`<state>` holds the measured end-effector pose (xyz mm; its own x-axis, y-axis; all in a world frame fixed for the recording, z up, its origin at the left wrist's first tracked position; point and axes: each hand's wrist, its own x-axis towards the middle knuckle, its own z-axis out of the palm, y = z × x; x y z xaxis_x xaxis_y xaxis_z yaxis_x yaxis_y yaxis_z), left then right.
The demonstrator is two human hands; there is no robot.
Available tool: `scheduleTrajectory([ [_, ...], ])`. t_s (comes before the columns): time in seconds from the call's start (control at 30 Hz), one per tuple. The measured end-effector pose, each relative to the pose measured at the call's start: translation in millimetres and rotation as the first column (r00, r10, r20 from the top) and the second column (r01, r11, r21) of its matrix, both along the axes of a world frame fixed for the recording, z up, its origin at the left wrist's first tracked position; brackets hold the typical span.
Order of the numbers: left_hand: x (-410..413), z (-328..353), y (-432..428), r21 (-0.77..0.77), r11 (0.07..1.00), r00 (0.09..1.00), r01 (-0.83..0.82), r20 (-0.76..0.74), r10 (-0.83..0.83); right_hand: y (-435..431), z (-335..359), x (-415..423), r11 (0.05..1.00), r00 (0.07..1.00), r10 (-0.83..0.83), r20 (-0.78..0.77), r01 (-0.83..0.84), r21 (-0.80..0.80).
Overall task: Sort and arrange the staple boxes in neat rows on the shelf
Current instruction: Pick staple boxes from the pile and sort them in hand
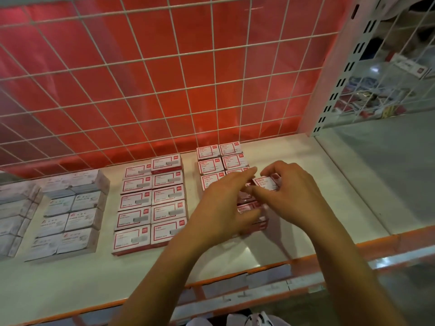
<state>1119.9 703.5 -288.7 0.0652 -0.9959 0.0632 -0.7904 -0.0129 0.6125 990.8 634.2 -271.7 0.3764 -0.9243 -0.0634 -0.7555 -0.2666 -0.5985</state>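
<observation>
A small red-and-white staple box (pixel 267 183) is pinched between the thumb and fingers of my right hand (pixel 295 194), just above a block of similar small staple boxes (pixel 220 160) at the right of the shelf (pixel 306 175). My left hand (pixel 223 208) hovers over the near part of that block with its fingers stretched toward the held box, hiding several boxes beneath. A two-column block of larger red-and-white staple boxes (pixel 151 203) lies in neat rows at the middle of the shelf.
Grey-white paper clip boxes (pixel 70 215) are stacked at the left. A white wire grid (pixel 164 78) with red backing closes the rear. A perforated white upright (pixel 339 90) stands at the right, with a glass pane beyond. An orange lip (pixel 270 267) with price tags edges the front.
</observation>
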Motion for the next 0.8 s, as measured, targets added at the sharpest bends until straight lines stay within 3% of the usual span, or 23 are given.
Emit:
scheduleTrajectory([
  [0.2, 28.0, 4.2, -32.2, -0.007, 0.986, 0.986, -0.166, 0.009, 0.166, -26.9, -4.0, 30.3, 0.997, 0.984, 0.056, 0.166, -0.065, 0.047],
  [0.4, 55.5, 3.3, -64.8, -0.007, 0.980, 0.980, -0.198, 0.015, 0.198, -65.0, -9.3, 41.5, 0.981, 0.964, 0.178, 0.197, -0.190, 0.042],
  [0.53, 62.9, -3.4, -80.0, -0.026, 0.972, 0.967, -0.234, 0.101, 0.236, -88.8, -9.0, 49.0, 0.972, 0.951, 0.221, 0.218, -0.233, 0.035],
  [0.67, 72.0, -13.5, -82.4, -0.035, 0.959, 0.914, -0.280, 0.297, 0.278, -108.7, -17.2, 56.1, 0.969, 0.946, 0.232, 0.227, -0.246, 0.035],
  [0.8, 75.0, -13.8, -79.5, -0.045, 0.933, 0.885, -0.356, 0.305, 0.352, -113.8, -23.3, 58.0, 0.942, 0.921, 0.263, 0.289, -0.309, 0.129],
])
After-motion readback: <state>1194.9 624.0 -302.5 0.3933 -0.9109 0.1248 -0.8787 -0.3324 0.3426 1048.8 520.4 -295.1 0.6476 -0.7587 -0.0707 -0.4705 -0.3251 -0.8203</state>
